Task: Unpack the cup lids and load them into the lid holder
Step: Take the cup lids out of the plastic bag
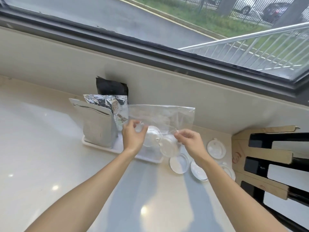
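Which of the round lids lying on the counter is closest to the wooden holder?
The lid peeking out behind the right forearm, right beside the wooden lid holder. The other three lie farther left.

Likely café or drink-shop service area: pale glossy counter (50, 148) under street-facing window (167, 22); foil pouches (98, 124) standing in white tray (93, 142); disposable cup lids (179, 162) scattered beside wooden lid holder (260, 185).

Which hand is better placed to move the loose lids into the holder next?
Right, probably. The right hand is nearer the loose lids and lid holder; the left hand holds the clear bag farther away.
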